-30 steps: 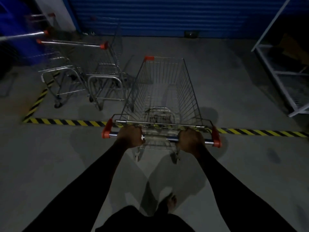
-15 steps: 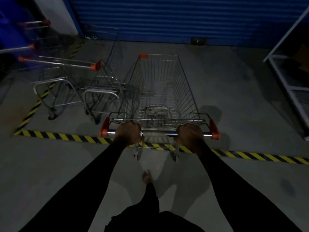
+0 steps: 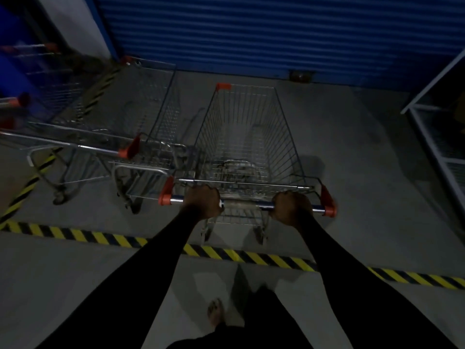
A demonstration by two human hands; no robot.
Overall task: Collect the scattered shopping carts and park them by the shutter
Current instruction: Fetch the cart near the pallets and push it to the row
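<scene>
Head view, dim light. Left hand point(image 3: 202, 201) and right hand point(image 3: 289, 207) both wrapped tight around the handle bar point(image 3: 247, 204) of a wire shopping cart point(image 3: 247, 137) at centre frame, each grip fully curled on the bar between its orange end caps. Cart nose pointed at the blue shutter point(image 3: 251, 34) across the top of the frame, near it but apart. Just left of it, a second cart point(image 3: 153, 137) parked alongside, possibly touching at the rear, hard to tell in the gloom. More carts point(image 3: 37, 102), blurred, at the left edge. Yellow-black floor tape point(image 3: 226, 253) crossing below the held cart's rear wheels. White shelf frame point(image 3: 432, 122) at the right edge.
</scene>
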